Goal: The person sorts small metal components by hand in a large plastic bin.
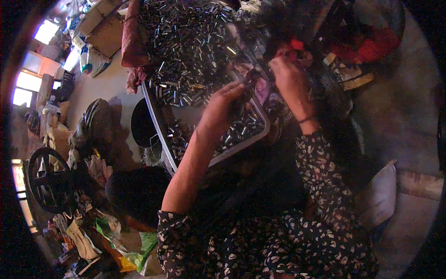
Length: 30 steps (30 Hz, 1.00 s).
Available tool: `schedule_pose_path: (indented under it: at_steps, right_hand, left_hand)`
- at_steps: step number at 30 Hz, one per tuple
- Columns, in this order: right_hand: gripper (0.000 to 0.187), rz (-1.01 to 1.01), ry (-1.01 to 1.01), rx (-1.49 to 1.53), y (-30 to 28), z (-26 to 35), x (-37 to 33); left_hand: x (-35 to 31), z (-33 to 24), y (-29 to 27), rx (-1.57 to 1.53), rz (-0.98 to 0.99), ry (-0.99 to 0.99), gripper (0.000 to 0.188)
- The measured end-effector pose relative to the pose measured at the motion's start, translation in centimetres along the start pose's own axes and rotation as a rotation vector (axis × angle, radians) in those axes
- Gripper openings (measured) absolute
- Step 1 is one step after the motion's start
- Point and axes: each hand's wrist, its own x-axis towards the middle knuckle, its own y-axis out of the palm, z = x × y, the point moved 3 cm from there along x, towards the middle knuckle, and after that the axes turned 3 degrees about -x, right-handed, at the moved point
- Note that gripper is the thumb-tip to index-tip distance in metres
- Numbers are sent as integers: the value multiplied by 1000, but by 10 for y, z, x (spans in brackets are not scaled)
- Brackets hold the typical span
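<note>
Cylinders [186,56], small, loose and shiny, fill the tray [241,148] that the left hand [227,95] reaches over. The tray's raised rim presumably keeps these rolling pieces from spilling onto the person's lap, just below that hand. The main heap lies beyond the left hand and to its left; a smaller scatter sits beneath its wrist and to the right, with a barer strip showing between them, perhaps cleared so pieces are easy to pick apart.

Left fingers are drawn close together, pointing to the right toward a dark bit at their tips; from where I stand I can't tell if they grip it. A pinkish cloth [262,90] hangs just right of those fingertips. The right hand [290,76] is raised outside the tray, fingers curled inward, near a red cloth [297,45]; whether it is closed on anything, I can't tell. Both hands hover near each other, probably so that small pieces are within easy reach.
</note>
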Motion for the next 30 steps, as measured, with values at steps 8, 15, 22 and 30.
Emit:
schedule_pose_path:
  at_steps: [8, 15, 22, 30]
  right_hand:
    - [18, 194, 207, 359, 4, 7, -12]
    - [22, 220, 339, 634, 11, 28, -24]
    - [18, -89, 80, 268, -45, 25, -19]
    - [35, -795, -58, -326, -174, -31, 17]
  left_hand:
    - [-1, 6, 0, -9, -92, -53, 27]
    - [1, 1, 7, 480, -228, 39, 31]
    - [-10, -9, 16, 463, -173, -3, 23]
    - [13, -7, 15, 538, -100, 182, 18]
